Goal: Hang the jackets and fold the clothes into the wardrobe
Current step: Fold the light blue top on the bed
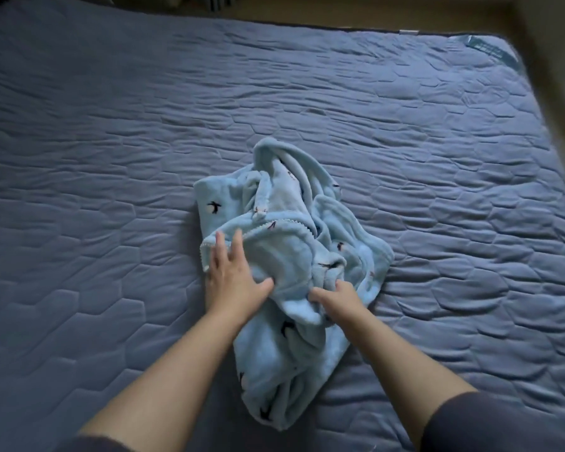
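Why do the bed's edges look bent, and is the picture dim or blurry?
Head view: wide-angle lens bows the mattress edges; light dim, bluish, corners darker; left hand, right hand and fleece garment slightly soft; no glare.

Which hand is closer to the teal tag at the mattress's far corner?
Right. The right hand, gripping the light blue fleece garment, sits left of the teal tag; the left hand lies farther left.

Blue quilted mattress (pixel 405 125) fills the view, hexagon stitching, surface wrinkled; teal label (pixel 490 52) at its far right corner, small white tab (pixel 407 32) on the far edge, beige floor (pixel 340 13) beyond.
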{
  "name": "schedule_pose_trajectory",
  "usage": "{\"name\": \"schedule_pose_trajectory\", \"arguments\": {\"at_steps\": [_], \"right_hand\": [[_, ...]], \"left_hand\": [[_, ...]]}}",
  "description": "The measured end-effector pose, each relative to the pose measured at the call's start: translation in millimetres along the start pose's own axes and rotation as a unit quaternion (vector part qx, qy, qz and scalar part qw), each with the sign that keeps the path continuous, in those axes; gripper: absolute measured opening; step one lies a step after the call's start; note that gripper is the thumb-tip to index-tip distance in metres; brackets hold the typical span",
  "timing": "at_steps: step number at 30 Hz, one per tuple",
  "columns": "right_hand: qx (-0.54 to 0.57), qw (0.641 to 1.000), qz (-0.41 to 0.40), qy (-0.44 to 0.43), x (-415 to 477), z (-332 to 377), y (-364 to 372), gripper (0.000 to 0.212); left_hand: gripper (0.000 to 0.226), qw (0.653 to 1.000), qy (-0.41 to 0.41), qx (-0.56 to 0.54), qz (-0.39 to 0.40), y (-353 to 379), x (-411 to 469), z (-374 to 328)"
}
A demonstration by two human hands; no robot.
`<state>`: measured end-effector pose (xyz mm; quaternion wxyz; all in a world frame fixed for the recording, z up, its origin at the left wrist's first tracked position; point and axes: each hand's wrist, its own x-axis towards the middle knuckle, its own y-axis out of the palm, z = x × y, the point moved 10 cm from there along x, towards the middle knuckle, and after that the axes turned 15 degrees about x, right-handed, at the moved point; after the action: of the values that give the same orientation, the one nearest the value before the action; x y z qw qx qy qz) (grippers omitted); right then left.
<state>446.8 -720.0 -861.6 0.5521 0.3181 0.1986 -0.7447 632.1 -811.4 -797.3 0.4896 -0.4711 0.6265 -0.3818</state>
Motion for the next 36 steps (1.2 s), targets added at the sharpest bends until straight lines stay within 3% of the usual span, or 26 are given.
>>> {"name": "schedule_pose_trajectory", "arguments": {"at_steps": [2, 3, 5, 7, 10, 11, 13, 15, 17, 19, 21, 22, 23, 25, 27, 29, 31, 32, 34, 36], "right_hand": [[-0.011, 1.0, 0.01, 0.019, -11.2, -0.6, -11.6, 0.012], [-0.017, 0.999, 0.023, 0.039, -19.7, -4.1, -16.8, 0.015], [-0.021, 0.996, 0.035, 0.084, -37.7, -18.5, -32.7, 0.043], [-0.02, 0.994, 0.026, 0.1, -54.1, -29.8, -55.8, 0.038], [-0.017, 0.991, -0.016, 0.133, -78.5, -44.6, -96.9, 0.01], [-0.047, 0.988, -0.038, 0.142, -83.1, -46.4, -110.9, 0.007], [-0.139, 0.975, -0.081, 0.154, -88.2, -38.5, -131.9, 0.005], [-0.232, 0.953, -0.12, 0.154, -86.9, -21.2, -140.5, 0.016], [-0.365, 0.903, -0.197, 0.115, -84.9, 6.1, -145.0, 0.04], [-0.474, 0.847, -0.241, 0.008, -81.6, 41.7, -123.3, 0.052], [-0.533, 0.816, -0.179, -0.134, -69.7, 64.0, -67.2, 0.052], [-0.538, 0.811, -0.129, -0.191, -61.9, 67.4, -34.8, 0.051], [-0.529, 0.813, -0.076, -0.231, -54.6, 68.1, -2.6, 0.051], [-0.498, 0.828, 0.02, -0.258, -36.9, 65.0, 54.6, 0.054], [-0.522, 0.822, 0.081, -0.214, -16.2, 52.0, 94.7, 0.063], [-0.552, 0.809, 0.074, -0.187, -0.5, 43.6, 112.8, 0.046], [-0.455, 0.862, 0.008, -0.224, 2.4, 57.0, 111.7, 0.006], [-0.374, 0.899, -0.013, -0.227, 2.5, 62.7, 106.5, 0.013], [-0.238, 0.946, -0.033, -0.215, 0.0, 75.4, 92.5, 0.021], [-0.172, 0.958, -0.046, -0.223, -12.6, 105.8, 79.5, 0.025]], "left_hand": [[0.101, 0.999, 0.042, -0.004, 0.028, -0.4, 10.4, -18.0], [0.089, 0.995, 0.074, -0.014, 0.066, 5.4, 10.7, -27.1], [0.041, 0.976, 0.148, 0.055, 0.152, 23.4, -5.2, -41.2], [0.014, 0.928, 0.225, 0.185, 0.232, 46.3, -41.1, -42.0], [0.02, 0.822, 0.263, 0.372, 0.342, 72.8, -94.2, -6.2], [0.025, 0.79, 0.256, 0.431, 0.354, 72.4, -103.6, 9.9], [0.033, 0.768, 0.218, 0.504, 0.329, 57.1, -104.1, 39.1], [0.034, 0.776, 0.169, 0.547, 0.263, 29.1, -91.2, 59.7], [0.033, 0.798, 0.114, 0.558, 0.198, -1.4, -76.5, 77.5], [0.035, 0.851, 0.014, 0.486, 0.199, -19.5, -67.3, 101.8], [0.047, 0.916, -0.143, 0.284, 0.246, -14.3, -68.2, 133.9], [0.057, 0.923, -0.216, 0.143, 0.283, 0.9, -75.5, 144.9], [0.07, 0.905, -0.282, 0.003, 0.317, 20.8, -86.2, 148.9], [0.09, 0.832, -0.371, -0.172, 0.375, 53.7, -111.0, 140.9], [0.076, 0.801, -0.389, -0.246, 0.383, 74.5, -116.6, 129.9], [0.051, 0.836, -0.354, -0.27, 0.322, 84.4, -95.9, 126.8], [0.026, 0.898, -0.302, -0.229, 0.225, 67.6, -68.8, 132.9], [0.014, 0.918, -0.287, -0.208, 0.177, 53.3, -58.3, 140.1], [0.018, 0.935, -0.273, -0.209, 0.088, 22.6, -44.0, 155.4], [0.027, 0.912, -0.3, -0.28, 0.005, -16.2, -37.1, 172.2]]}}
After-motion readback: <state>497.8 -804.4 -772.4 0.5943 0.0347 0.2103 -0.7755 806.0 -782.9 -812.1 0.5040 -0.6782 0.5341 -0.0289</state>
